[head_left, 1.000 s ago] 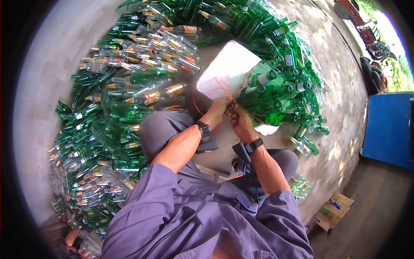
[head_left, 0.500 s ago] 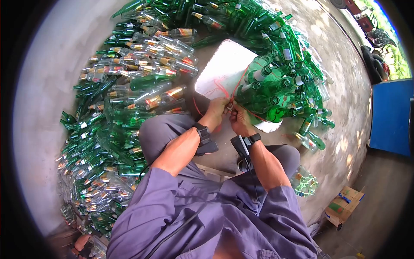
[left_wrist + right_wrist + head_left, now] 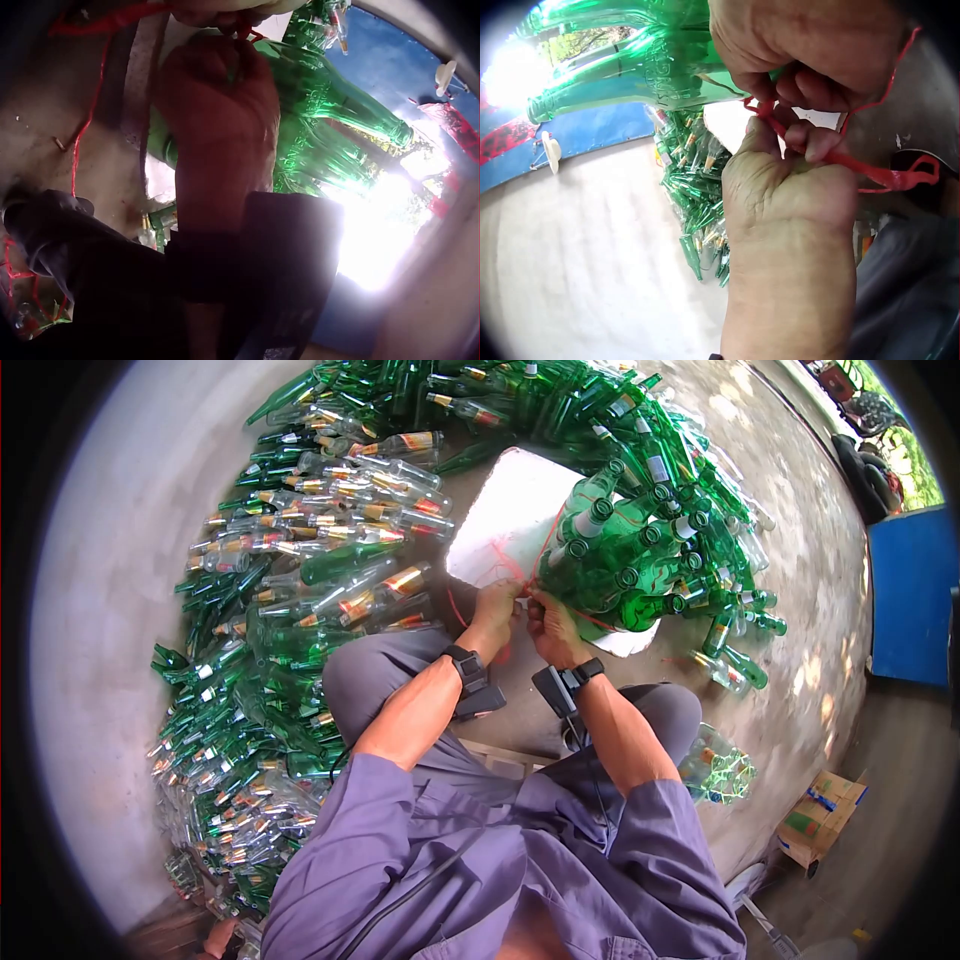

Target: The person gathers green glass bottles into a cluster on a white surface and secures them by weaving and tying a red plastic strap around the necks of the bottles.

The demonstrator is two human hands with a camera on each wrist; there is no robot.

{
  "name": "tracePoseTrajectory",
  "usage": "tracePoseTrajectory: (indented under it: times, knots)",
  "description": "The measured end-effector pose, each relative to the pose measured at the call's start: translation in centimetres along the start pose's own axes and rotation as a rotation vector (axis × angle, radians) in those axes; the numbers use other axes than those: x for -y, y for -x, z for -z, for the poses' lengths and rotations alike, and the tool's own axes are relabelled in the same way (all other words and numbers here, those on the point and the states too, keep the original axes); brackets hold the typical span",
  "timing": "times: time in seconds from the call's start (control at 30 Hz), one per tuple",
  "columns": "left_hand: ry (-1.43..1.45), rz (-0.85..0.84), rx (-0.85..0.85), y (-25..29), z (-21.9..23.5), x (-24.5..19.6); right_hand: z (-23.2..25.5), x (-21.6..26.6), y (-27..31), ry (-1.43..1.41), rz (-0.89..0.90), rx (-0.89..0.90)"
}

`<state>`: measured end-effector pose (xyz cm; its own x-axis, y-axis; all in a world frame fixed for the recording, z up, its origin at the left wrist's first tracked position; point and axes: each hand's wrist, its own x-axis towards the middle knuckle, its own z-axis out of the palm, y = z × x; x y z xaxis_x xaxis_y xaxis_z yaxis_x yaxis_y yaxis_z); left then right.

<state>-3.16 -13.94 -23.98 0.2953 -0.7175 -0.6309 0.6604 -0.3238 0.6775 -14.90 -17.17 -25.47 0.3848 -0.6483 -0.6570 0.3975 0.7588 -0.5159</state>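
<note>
Both hands meet in front of the person, at the near side of an upright bundle of green glass bottles [image 3: 622,565]. The bundle stands on a white slab [image 3: 510,505], its open necks pointing up. Red plastic string [image 3: 545,550] runs round the bottles and comes together between the hands. My left hand [image 3: 495,615] pinches the string, fingers curled. My right hand [image 3: 555,630] also pinches it, right beside the left. In the right wrist view, strands of red string [image 3: 889,176] pass through the fingers, with a loose loop trailing. Fingers partly hide the crossing.
Clear and green bottles [image 3: 340,510] lie stacked in a deep pile on the left, curving round behind the slab. Loose bottles [image 3: 735,665] lie on the right. A cardboard box [image 3: 822,815] and a blue panel [image 3: 910,595] stand further right. The person's bent knees [image 3: 365,665] flank the work.
The head view has turned slightly, shifting the scene. Both hands stay at the string beside the bottle bundle, with only small finger movements.
</note>
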Motion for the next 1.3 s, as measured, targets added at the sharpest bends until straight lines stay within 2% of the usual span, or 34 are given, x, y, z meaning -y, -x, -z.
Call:
tracePoseTrajectory:
  times: [0.13, 0.2, 0.43, 0.53, 0.6, 0.73, 0.8, 0.93, 1.03, 1.13, 1.3]
  knots:
    - [-0.053, -0.026, 0.004, -0.1, 0.0, 0.1, -0.3, 0.0, 0.3, -0.014, 0.025, -0.035]
    - [-0.087, -0.101, -0.031, -0.8, 0.0, 0.4, -0.3, 0.1, 0.3, -0.024, 0.021, 0.007]
    - [-0.110, -0.173, -0.021, -0.8, 0.1, 0.9, -0.2, -0.1, 0.4, -0.034, 0.026, 0.005]
    - [-0.276, -0.174, -0.053, 0.1, -0.2, 0.2, -0.5, 0.0, 0.5, -0.027, 0.031, -0.020]
    - [-0.382, -0.273, -0.064, 0.6, -0.6, 0.2, -0.5, 0.0, 0.5, -0.001, 0.045, -0.006]
    - [-0.525, -0.349, -0.066, 0.2, 0.0, 0.7, -0.3, -0.2, 0.2, -0.010, 0.048, -0.026]
    - [-0.589, -0.473, 0.036, 0.1, 0.3, 0.7, 0.0, -0.3, 0.1, 0.029, 0.084, -0.015]
    - [-0.661, -0.422, 0.012, 1.0, -0.1, 0.0, 0.1, -0.4, 0.0, 0.044, 0.121, -0.021]
    - [-0.568, -0.368, 0.024, 0.9, -0.2, 0.0, 0.0, -0.2, 0.1, 0.035, 0.093, -0.011]
    - [-0.518, -0.446, 0.015, 0.5, -0.4, 0.3, 0.0, -0.1, 0.3, 0.048, 0.102, -0.005]
    - [-0.403, -0.328, -0.007, 0.6, -0.6, 0.3, 0.0, -0.3, 0.1, 0.038, 0.085, -0.010]
